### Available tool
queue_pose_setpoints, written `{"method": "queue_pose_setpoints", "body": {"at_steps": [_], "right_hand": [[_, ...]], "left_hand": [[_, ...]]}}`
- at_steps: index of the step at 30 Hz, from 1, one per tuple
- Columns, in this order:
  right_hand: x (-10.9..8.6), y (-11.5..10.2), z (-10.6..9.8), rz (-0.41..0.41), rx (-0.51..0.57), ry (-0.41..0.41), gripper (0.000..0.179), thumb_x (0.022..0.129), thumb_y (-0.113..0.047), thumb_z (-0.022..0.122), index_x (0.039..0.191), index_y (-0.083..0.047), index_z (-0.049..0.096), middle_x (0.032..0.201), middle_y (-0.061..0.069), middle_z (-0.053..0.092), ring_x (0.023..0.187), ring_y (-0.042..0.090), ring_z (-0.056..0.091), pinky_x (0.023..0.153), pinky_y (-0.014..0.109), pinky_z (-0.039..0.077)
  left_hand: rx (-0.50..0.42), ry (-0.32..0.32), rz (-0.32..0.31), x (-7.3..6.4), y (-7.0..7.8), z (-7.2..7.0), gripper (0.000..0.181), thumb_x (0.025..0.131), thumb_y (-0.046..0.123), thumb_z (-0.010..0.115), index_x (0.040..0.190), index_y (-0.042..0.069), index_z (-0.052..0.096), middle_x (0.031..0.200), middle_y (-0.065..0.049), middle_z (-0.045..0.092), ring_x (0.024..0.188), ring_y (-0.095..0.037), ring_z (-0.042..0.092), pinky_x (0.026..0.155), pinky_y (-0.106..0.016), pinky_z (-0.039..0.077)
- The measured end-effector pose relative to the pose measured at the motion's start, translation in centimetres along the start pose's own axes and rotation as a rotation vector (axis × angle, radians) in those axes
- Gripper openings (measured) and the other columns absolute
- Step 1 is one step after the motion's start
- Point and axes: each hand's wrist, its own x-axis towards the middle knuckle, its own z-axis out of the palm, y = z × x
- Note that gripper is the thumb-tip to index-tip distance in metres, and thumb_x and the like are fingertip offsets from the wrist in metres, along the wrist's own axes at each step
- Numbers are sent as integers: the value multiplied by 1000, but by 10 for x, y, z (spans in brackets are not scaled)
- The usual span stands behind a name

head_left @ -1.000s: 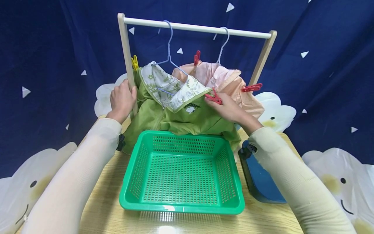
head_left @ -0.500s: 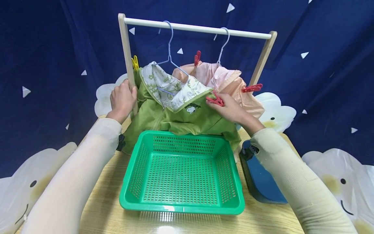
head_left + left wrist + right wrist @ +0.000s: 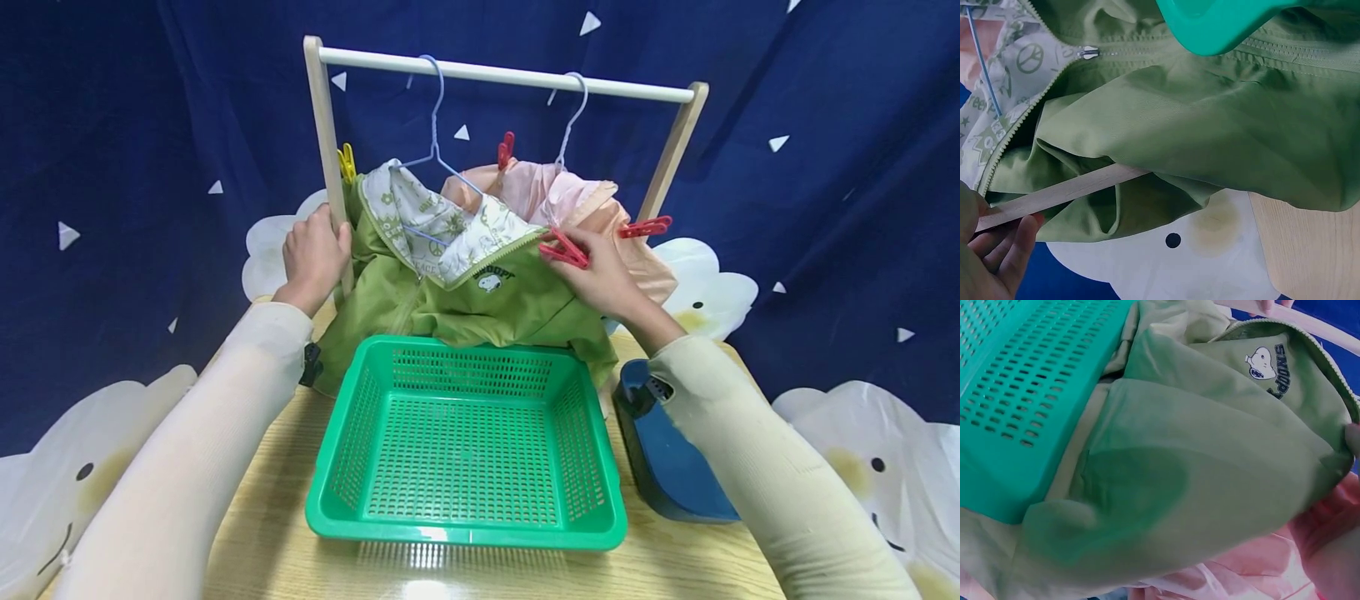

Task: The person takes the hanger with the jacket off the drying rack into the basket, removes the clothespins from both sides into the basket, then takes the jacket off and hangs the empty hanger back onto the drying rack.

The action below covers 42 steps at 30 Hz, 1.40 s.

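My left hand (image 3: 313, 250) grips the left wooden post (image 3: 322, 125) of a small clothes rack; in the left wrist view its fingers (image 3: 1019, 247) wrap the post. A green zip jacket (image 3: 517, 308) with a white patterned lining hangs from a blue wire hanger (image 3: 435, 125). At the jacket's right shoulder, my right hand (image 3: 603, 279) pinches a red clothespin (image 3: 566, 248). The right wrist view has my right thumb (image 3: 1352, 439) right at the jacket's edge, the clothespin hidden there. A yellow clothespin (image 3: 347, 162) is on the jacket's left shoulder.
A green plastic basket (image 3: 465, 537) stands in front of the jacket on the wooden table (image 3: 262, 508). To its right is a blue bin (image 3: 678, 467). Behind, a pink jacket (image 3: 645, 267) hangs with red clothespins (image 3: 645, 227) on it.
My right hand, with the red clothespin, has shifted slightly to the right, away from the jacket's collar. My left hand has stayed on the post.
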Motion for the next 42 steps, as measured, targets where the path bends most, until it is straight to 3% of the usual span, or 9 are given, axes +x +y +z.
{"method": "queue_pose_setpoints", "body": {"at_steps": [7, 17, 20, 23, 27, 32, 35, 38, 42], "right_hand": [[-1, 2, 2, -65, 61, 84, 39, 87, 7, 71, 126, 7, 65, 111, 29, 70, 83, -9, 59, 75, 9, 47], [0, -1, 3, -55, 35, 78, 30, 91, -1, 72, 120, 5, 70, 107, 25, 72, 78, -5, 58, 71, 10, 46], [-1, -2, 2, -64, 27, 84, 26, 93, -4, 69, 118, 3, 71, 99, 15, 73, 73, -4, 54, 65, 12, 43], [-2, -4, 1, -68, 14, 105, 23, 98, -9, 64, 116, 2, 72, 77, -3, 64, 62, -2, 44, 55, 17, 36], [-4, -6, -1, -32, 44, 148, 24, 102, -14, 57, 92, 5, 68, 58, -15, 46, 51, -2, 39, 47, 18, 32], [-6, -10, -5, 33, 75, 153, 34, 104, -17, 56, 81, 6, 64, 56, -13, 53, 47, -2, 46, 43, 18, 36], [-4, -4, -5, 44, 56, 131, 41, 103, -20, 58, 66, -4, 56, 50, -14, 45, 42, -1, 39, 40, 19, 30], [-4, -3, -5, 52, 63, 102, 43, 101, -21, 61, 61, -17, 48, 46, -15, 35, 41, 0, 32, 40, 20, 25], [-3, -1, -1, 45, 34, 68, 42, 103, -22, 57, 62, -17, 50, 50, -15, 33, 46, 0, 30, 44, 21, 26]], "left_hand": [[-4, -7, 2, 0, -1, 1, 30, 103, 24, 51, 115, -2, 61, 97, -31, 68, 93, -52, 65, 80, -60, 48], [-10, -9, 0, 1, 1, -2, 30, 103, 24, 51, 114, -2, 61, 99, -31, 69, 96, -52, 65, 81, -60, 48], [-11, -18, -4, 1, 1, -3, 30, 103, 24, 51, 114, -2, 61, 99, -31, 69, 96, -51, 65, 82, -60, 48], [-9, -22, -6, 0, 2, -3, 30, 103, 23, 51, 114, -2, 61, 99, -31, 69, 96, -51, 65, 82, -60, 48], [-8, -25, -7, 1, 2, -3, 30, 103, 23, 51, 115, -3, 61, 99, -31, 68, 96, -51, 65, 82, -60, 48], [-5, -29, -8, 1, 2, -3, 30, 103, 23, 51, 115, -3, 61, 99, -31, 68, 97, -52, 65, 83, -60, 48], [-5, -28, -8, 1, 3, -4, 30, 103, 23, 52, 115, -3, 61, 99, -31, 68, 97, -52, 65, 83, -60, 48], [-4, -32, -10, 1, 3, -4, 30, 103, 23, 51, 115, -3, 61, 100, -31, 68, 98, -52, 65, 84, -60, 48], [0, -35, -12, 1, 2, -4, 30, 103, 23, 51, 114, -3, 60, 100, -31, 68, 98, -52, 65, 84, -60, 48]]}}
